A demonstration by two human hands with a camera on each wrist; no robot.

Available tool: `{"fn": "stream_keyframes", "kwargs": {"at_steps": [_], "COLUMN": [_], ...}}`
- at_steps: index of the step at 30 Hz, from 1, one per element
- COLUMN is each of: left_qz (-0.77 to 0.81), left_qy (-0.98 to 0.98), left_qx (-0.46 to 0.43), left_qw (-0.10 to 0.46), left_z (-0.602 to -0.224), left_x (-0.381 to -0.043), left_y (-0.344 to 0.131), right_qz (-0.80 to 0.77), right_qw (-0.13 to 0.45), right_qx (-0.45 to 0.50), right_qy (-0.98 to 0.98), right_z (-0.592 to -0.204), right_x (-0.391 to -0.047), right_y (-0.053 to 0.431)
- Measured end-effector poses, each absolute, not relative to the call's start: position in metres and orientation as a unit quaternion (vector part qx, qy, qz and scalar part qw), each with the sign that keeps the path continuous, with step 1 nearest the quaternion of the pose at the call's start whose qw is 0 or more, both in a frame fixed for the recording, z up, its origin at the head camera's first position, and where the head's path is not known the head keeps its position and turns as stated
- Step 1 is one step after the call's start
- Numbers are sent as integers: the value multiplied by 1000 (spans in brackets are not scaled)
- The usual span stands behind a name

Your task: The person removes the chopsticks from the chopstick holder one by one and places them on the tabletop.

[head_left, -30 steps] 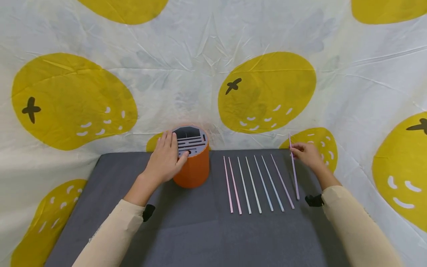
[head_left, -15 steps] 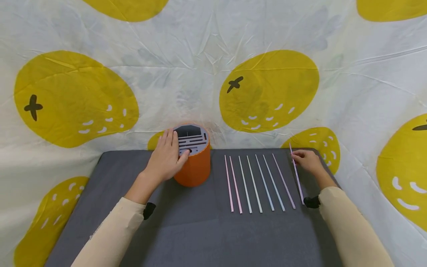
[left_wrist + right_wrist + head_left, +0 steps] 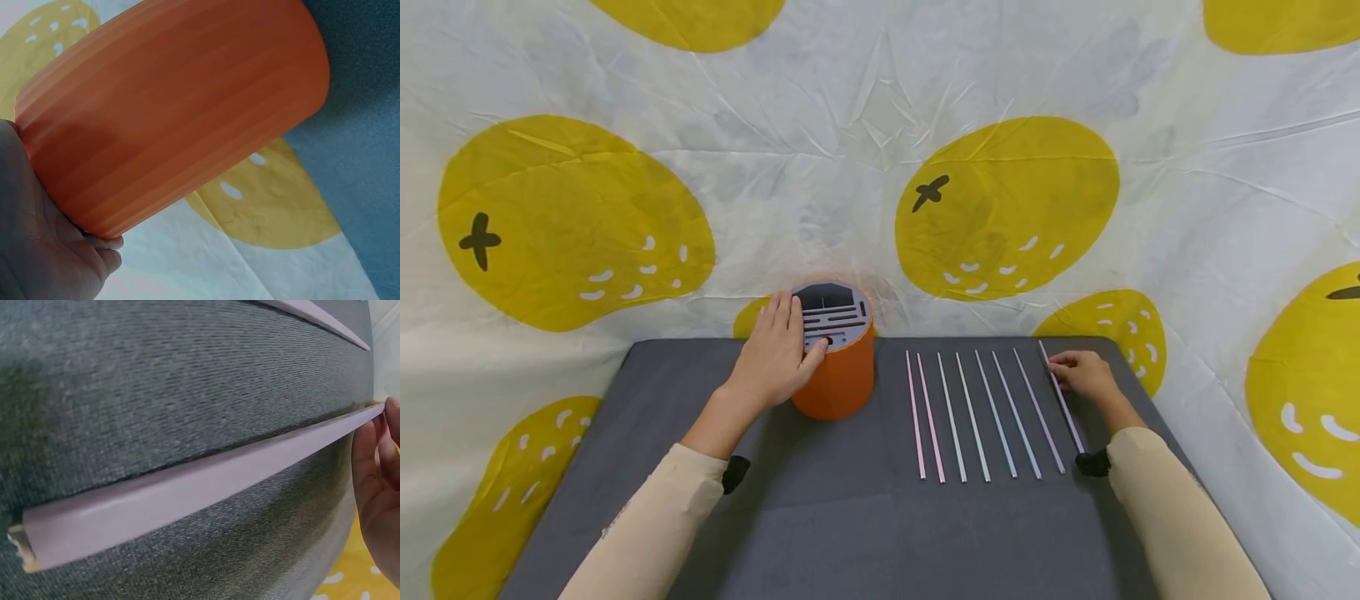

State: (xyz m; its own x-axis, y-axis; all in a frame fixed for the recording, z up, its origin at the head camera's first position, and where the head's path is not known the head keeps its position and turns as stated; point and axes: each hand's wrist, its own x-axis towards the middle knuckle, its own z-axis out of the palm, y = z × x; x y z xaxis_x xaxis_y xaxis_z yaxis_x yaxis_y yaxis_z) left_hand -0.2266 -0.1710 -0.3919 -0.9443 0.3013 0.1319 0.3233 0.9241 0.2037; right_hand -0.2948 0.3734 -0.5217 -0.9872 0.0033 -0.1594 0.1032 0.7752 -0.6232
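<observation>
My left hand [image 3: 769, 352] rests on the top rim of an orange cylindrical utensil holder [image 3: 838, 385], its fingers straight. The holder has a grey slotted top [image 3: 842, 327] with a larger dark opening at the back. In the left wrist view, the holder's ribbed side [image 3: 181, 119] fills much of the picture and the palm [image 3: 50, 244] touches its top edge. At the right end of a row, my right hand [image 3: 1086, 375] pinches a purple chopstick [image 3: 1063, 402] near its far end. The right wrist view shows this chopstick [image 3: 169, 487] lying along the dark cloth, with a gold-coloured tip nearest the camera.
Several chopsticks [image 3: 967, 417] in pink, whitish, blue and purple lie side by side on the dark grey tabletop [image 3: 880, 542], left of my right hand. Behind the table hangs a white curtain [image 3: 820, 208] with yellow fruit prints.
My right hand has lowered the purple chopstick and brought it down to the table, roughly parallel to the others. The left hand stays on the holder.
</observation>
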Motion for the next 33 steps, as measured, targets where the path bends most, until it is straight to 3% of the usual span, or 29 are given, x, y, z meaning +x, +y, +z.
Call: {"fn": "stream_keyframes", "kwargs": {"at_steps": [14,28,33], "left_qz": [-107,-114,-112], "left_qy": [-979,-979,-979], "left_qx": [-164,-162,-164], "left_qw": [52,44,50], "left_z": [-395,-393,-394], "left_x": [-229,-227,-227], "left_y": [-169,-171,-172], "right_qz": [-350,-357,-350], "right_qw": [93,59,19], "right_qx": [42,39,39], "right_qy": [931,932,936], "right_z": [-535,-530,-517], "right_x": [-293,-284,-281], "right_y": [371,364,366]}}
